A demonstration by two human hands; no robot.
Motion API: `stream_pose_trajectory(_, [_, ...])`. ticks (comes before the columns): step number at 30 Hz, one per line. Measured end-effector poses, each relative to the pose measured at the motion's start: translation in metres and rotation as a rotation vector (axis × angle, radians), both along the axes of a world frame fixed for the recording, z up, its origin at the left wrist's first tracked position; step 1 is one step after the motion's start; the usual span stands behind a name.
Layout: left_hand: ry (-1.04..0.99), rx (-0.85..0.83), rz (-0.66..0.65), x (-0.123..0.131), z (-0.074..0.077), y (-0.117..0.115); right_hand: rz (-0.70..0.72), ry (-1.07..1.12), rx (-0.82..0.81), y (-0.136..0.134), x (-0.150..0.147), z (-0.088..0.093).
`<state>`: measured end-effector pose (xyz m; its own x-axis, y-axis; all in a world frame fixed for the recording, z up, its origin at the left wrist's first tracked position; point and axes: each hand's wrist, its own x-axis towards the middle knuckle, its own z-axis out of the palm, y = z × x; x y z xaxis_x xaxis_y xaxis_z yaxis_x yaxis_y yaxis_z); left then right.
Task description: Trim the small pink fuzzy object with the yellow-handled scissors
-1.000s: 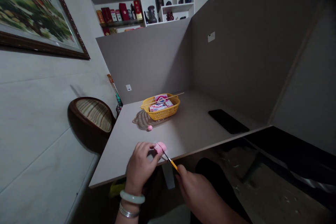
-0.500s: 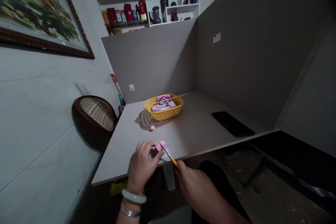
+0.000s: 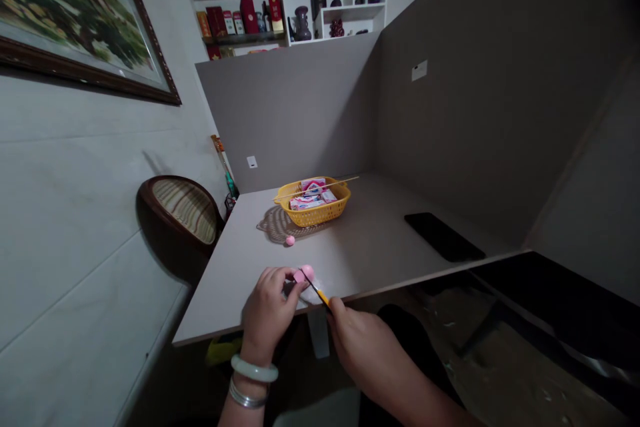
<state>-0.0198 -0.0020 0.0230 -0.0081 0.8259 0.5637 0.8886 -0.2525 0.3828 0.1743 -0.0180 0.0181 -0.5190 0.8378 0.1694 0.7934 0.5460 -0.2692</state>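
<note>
My left hand (image 3: 270, 313) grips a pink soft lump, probably clay (image 3: 306, 273), at its fingertips, with a white tissue or cloth (image 3: 311, 295) bunched beneath it. My right hand (image 3: 363, 347) is shut on a slim tool with a yellow handle (image 3: 323, 297), whose thin dark tip reaches the pink lump. Both hands are at the near edge of the grey table (image 3: 373, 257). Farther up the table, a small pink ball (image 3: 290, 241) lies beside a grey lace-patterned mat (image 3: 278, 224).
A yellow plastic basket (image 3: 314, 208) holds pink-and-white boxes, with a thin stick across its top. A black phone (image 3: 444, 237) lies at the right. Grey partitions (image 3: 285, 120) stand behind the table, and a round woven-seat chair (image 3: 184, 210) stands at the left.
My right hand and the tool have moved slightly closer to the pink lump. The view has shifted a little, and both hands keep their hold.
</note>
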Motion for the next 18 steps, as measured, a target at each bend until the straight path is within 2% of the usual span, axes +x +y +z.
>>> stream_pose_trajectory(7, [-0.008,-0.005,0.030,-0.001,-0.002,0.001,0.028,0.026,-0.025,-0.003,0.008,-0.007])
stream_pose_trajectory(14, [-0.005,-0.017,0.023,-0.001,-0.001,0.000,-0.001,-0.003,-0.036,0.006,-0.006,0.006])
stream_pose_trajectory(18, [-0.010,-0.019,0.044,-0.002,-0.003,0.001,0.018,0.020,-0.006,0.003,-0.001,-0.003])
